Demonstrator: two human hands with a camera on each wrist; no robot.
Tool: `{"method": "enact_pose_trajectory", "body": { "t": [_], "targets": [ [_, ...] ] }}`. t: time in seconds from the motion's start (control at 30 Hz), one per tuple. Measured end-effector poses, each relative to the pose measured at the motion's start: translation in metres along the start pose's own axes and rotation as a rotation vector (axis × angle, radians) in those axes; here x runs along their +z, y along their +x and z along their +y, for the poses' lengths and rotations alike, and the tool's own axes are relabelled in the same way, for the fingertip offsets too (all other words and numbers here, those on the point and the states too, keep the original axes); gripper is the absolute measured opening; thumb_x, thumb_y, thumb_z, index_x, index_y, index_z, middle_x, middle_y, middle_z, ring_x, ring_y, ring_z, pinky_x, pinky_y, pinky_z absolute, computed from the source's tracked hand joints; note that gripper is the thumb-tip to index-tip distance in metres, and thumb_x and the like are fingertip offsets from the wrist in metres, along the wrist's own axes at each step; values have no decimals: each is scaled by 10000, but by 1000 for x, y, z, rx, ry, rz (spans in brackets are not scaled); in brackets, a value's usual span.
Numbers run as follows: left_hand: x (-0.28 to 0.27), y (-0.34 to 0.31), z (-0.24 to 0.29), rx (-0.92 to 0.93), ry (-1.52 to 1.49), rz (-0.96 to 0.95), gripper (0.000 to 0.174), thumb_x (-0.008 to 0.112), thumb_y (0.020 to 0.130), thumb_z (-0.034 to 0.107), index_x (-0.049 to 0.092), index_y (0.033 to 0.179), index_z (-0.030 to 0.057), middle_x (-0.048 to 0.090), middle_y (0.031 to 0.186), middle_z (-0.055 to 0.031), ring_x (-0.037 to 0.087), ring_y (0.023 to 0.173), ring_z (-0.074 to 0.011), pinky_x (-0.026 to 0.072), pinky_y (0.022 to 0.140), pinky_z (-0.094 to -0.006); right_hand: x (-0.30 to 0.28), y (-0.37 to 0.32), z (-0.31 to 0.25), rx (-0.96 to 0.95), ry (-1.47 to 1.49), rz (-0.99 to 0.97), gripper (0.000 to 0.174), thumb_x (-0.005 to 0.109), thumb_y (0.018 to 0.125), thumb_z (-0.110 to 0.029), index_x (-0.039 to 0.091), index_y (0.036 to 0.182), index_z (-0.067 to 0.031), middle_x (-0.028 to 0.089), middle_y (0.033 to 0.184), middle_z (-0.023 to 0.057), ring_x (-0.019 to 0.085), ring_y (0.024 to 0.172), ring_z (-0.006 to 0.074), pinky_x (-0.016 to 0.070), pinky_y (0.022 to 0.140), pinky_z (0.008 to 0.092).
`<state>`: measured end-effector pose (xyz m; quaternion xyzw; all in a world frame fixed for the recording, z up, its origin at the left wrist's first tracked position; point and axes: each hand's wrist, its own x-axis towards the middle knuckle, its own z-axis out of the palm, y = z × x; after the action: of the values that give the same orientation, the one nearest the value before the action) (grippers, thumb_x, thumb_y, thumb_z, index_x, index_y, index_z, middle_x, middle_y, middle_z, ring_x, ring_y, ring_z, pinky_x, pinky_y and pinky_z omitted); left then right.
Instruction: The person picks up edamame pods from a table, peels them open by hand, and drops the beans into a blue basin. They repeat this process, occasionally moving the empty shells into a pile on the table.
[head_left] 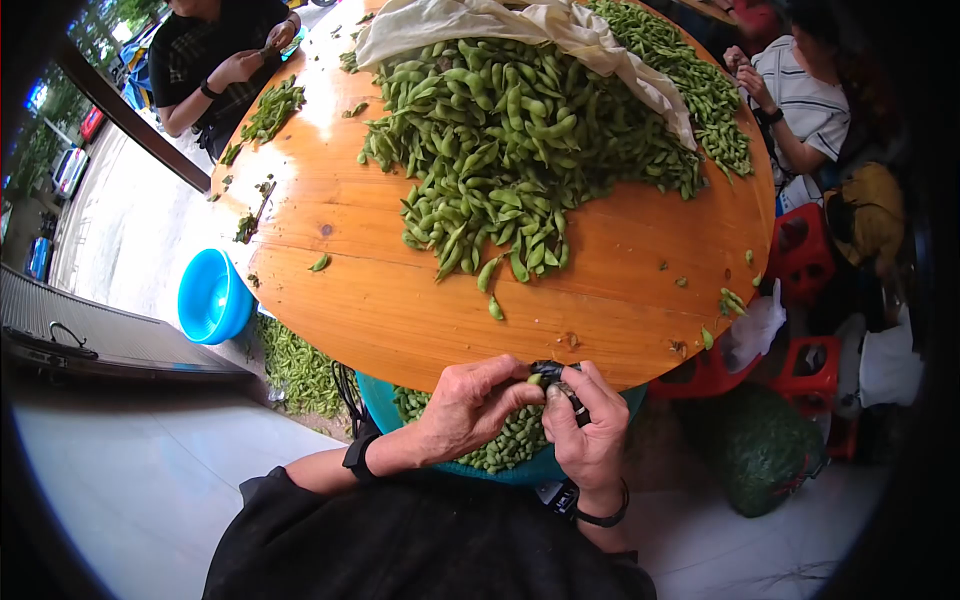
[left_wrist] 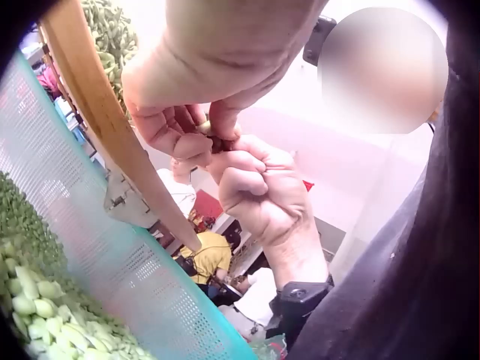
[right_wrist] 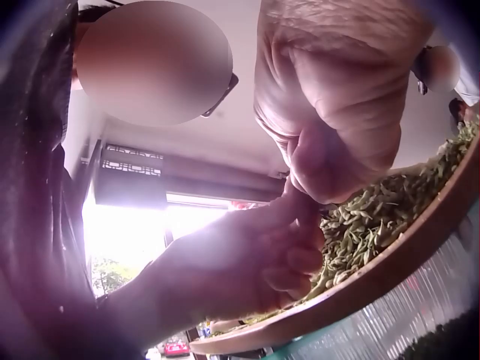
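Note:
Over the table's near edge my two hands meet fingertip to fingertip. My left hand (head_left: 470,408) pinches one end of a small green bean pod (head_left: 537,380). On the other side, my right hand (head_left: 588,425) pinches with thumb and fingers, and something black (head_left: 546,368) covers a fingertip there. The pod is mostly hidden by fingers; a pale green bit (left_wrist: 204,127) shows between them in the left wrist view. Beneath the hands stands a teal basket (head_left: 375,400) holding shelled green beans (head_left: 508,442). A large heap of pods (head_left: 500,130) covers the table's middle.
The round wooden table (head_left: 350,230) has stray pods and scraps near its edge. A white cloth (head_left: 470,20) lies over the heap's far side. A blue basin (head_left: 213,297), pods on the floor (head_left: 295,365), red stools (head_left: 800,250) and a green sack (head_left: 745,445) surround it. Other people sit across.

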<state>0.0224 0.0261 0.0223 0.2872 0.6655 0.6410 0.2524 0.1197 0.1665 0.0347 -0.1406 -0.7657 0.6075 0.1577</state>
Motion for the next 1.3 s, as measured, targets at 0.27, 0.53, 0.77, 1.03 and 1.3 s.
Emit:
{"method": "enact_pose_trajectory", "body": {
  "t": [0.27, 0.53, 0.77, 1.03, 1.3],
  "targets": [
    [-18, 9, 9, -431, -345, -254, 266, 465, 1058, 214, 592, 1078, -18, 612, 783, -16, 519, 631, -70, 437, 569, -232, 17, 0, 5, -331, -432, 135, 196, 614, 827, 65, 628, 1021, 46, 531, 861, 146, 607, 705, 301, 498, 579, 356],
    [1, -4, 2, -503, -569, -98, 243, 433, 1045, 203, 584, 1029, 12, 486, 723, 41, 426, 632, -45, 381, 572, -209, 33, -14, 15, -355, -558, 236, 213, 626, 816, 61, 624, 1029, 51, 532, 869, 197, 600, 730, 359, 500, 615, 413],
    [13, -7, 3, -526, -680, 50, 212, 454, 992, 109, 615, 1098, 21, 528, 768, 48, 429, 637, -28, 366, 573, -202, 37, -14, 20, -458, -644, 256, 248, 625, 813, 69, 630, 1061, 62, 563, 922, 221, 629, 773, 366, 529, 636, 394],
    [7, -7, -9, -487, -656, -25, 279, 466, 973, 93, 615, 1198, 19, 542, 750, 8, 464, 643, -60, 396, 595, -217, 31, -9, 17, -410, -494, 275, 199, 613, 822, 65, 635, 1019, 54, 569, 874, 184, 629, 740, 334, 525, 611, 377],
    [-22, -1, 10, -15, 8, -405, 257, 546, 910, 14, 604, 1160, 5, 667, 830, -87, 686, 802, -227, 537, 704, -363, -76, -38, 12, 66, -68, 252, 113, 578, 856, 41, 594, 960, 84, 523, 815, 59, 521, 527, 94, 383, 442, 257]
  ]
}}
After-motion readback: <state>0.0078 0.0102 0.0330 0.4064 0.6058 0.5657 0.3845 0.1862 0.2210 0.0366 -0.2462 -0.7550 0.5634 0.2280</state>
